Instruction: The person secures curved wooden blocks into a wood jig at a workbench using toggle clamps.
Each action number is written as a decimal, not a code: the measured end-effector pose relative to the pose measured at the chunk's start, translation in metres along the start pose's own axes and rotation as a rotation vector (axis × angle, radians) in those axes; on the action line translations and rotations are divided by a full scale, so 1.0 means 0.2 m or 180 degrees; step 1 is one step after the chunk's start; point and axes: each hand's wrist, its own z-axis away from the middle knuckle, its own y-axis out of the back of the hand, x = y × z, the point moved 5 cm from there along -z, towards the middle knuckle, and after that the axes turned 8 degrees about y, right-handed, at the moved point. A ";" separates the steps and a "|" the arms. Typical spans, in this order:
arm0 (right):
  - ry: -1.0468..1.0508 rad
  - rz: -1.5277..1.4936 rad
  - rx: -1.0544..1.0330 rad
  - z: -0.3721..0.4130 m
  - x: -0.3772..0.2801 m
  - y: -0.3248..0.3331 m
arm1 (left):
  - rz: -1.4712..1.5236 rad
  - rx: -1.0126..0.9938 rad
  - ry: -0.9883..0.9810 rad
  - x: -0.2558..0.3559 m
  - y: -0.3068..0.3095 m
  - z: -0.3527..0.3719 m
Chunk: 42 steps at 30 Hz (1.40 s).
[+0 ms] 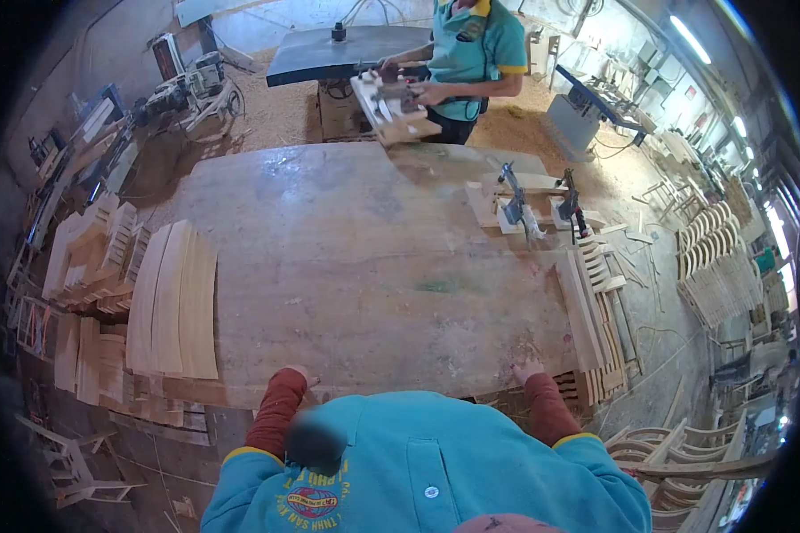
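My left hand (303,375) rests at the near edge of the wooden worktable (373,311), its fingers small and partly hidden by the red sleeve. It appears open and holds nothing I can see. Along the same edge, further right, my right hand (529,369) lies on the tabletop with its fingers out, holding nothing. Curved wooden slats (173,298) are stacked to the left of my left hand. Long wooden strips (580,311) lie at the table's right side, beyond my right hand.
Across the table, a co-worker (471,62) holds a clamped wooden piece (391,111). Clamps (514,200) grip wooden parts at the far right. More cut parts (89,249) are piled left, and curved pieces (716,258) stand stacked on the floor at right.
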 end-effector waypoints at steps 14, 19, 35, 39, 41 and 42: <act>-0.1068 -0.1481 0.0859 0.37 0.04 0.17 | 0.0146 -0.0033 0.0170 0.03 0.16 0.23; -0.0916 -0.1953 0.1599 0.37 0.02 0.13 | -0.0014 -0.0033 -0.0092 -0.04 0.15 0.13; 0.0572 -0.1321 0.1980 0.30 -0.37 0.26 | 0.2265 0.1048 -0.2001 0.43 1.32 0.40; 0.0437 -0.0790 0.1702 0.33 -0.40 0.24 | 0.3155 0.0753 -0.2719 0.57 1.52 0.26; 0.0172 -0.0457 0.1385 0.36 -0.43 0.26 | 0.3294 0.1307 -0.2836 0.64 1.68 0.34; 0.0019 -0.0451 0.1119 0.36 -0.44 0.25 | 0.3188 0.1611 -0.2759 0.67 1.77 0.38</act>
